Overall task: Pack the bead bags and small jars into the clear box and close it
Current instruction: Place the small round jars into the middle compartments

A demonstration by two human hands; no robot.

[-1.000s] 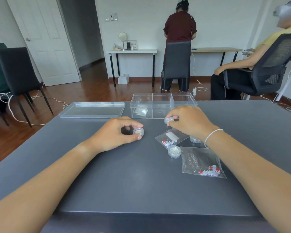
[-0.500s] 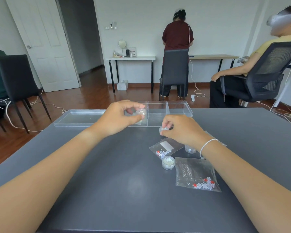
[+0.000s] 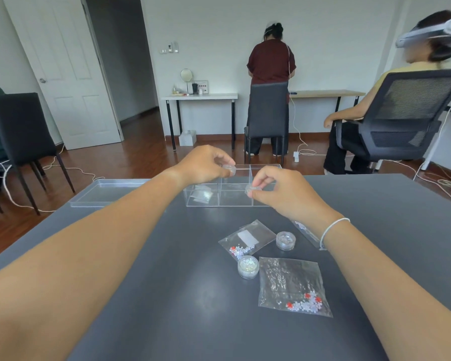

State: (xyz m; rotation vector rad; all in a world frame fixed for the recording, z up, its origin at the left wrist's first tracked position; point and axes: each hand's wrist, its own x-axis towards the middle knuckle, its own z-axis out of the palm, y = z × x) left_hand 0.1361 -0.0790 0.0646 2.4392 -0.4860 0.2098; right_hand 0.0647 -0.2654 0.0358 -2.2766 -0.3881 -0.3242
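The left hand (image 3: 202,165) has its fingers (image 3: 225,162) pinched shut on a small clear jar (image 3: 229,169), held in the air over the far middle part of the clear box (image 3: 214,203). The right hand (image 3: 284,194) also has its fingers (image 3: 261,179) closed on a second small jar (image 3: 253,189), which hangs above the box's right compartment, near the front wall.

The box stands open on the grey table (image 3: 141,295), split by clear walls into compartments. In its left compartment lies a flat clear bag (image 3: 202,196), hard to make out through the plastic. The lid (image 3: 107,192) lies flat on the table just to the left of the box, its near edge partly hidden by the left forearm.

Nearer the person, between the two forearms, the rest of the things lie loose on the table. A bead bag with a white label (image 3: 246,239) holds red and white beads in its near corner. Just beside it, nearer still, stands a jar of pale glitter (image 3: 248,267), and to the right of the labelled bag stands another jar (image 3: 285,240). A larger bead bag (image 3: 292,286) lies closest to the person, its red and white beads gathered at the near edge. One more bag (image 3: 306,231) peeks out from under the right wrist, which wears a white band (image 3: 332,229) and covers most of it.

Beyond the table, one person stands facing the wall and another sits in a mesh chair (image 3: 406,113) at the right.
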